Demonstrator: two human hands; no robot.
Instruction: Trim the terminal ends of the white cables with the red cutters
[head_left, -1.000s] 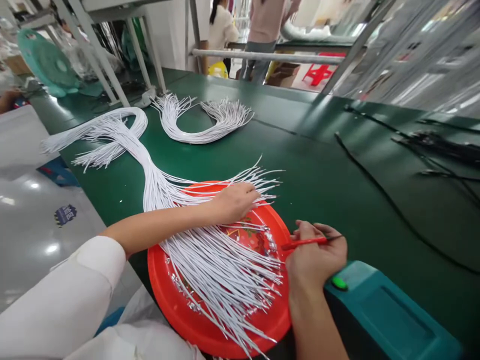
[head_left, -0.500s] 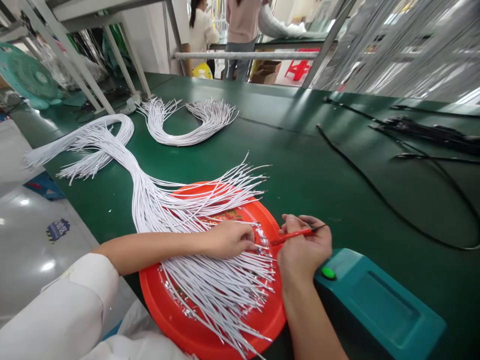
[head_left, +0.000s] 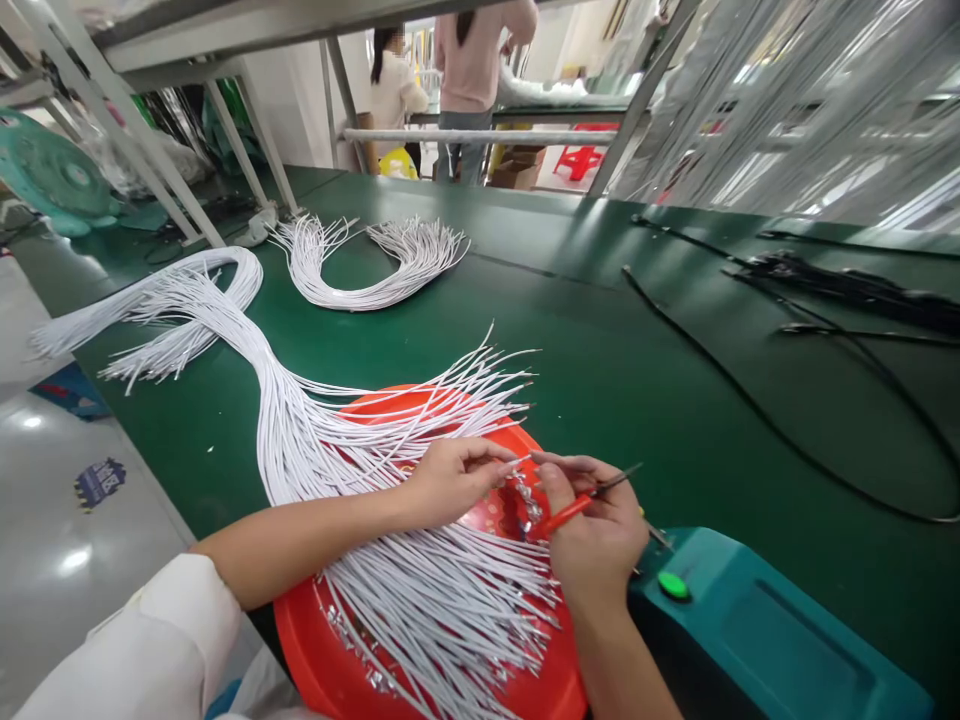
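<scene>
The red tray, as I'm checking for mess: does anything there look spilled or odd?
Small silvery bits lie scattered in the red tray, and some white wires poke past its rim, which looks untidy; no damage shows.

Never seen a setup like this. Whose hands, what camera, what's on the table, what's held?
No machine: a person works bare-handed. Every picture comes from one head-worn camera looking forward and down. The left hand pinches a thin white strand, its end close to the right hand's fingertips. The right hand also holds a red-handled tool with a dark, pointed tip. Beneath, white wires fan over a red tray. Also on the green table: another white bundle, black cables and a teal device with a green button.
</scene>
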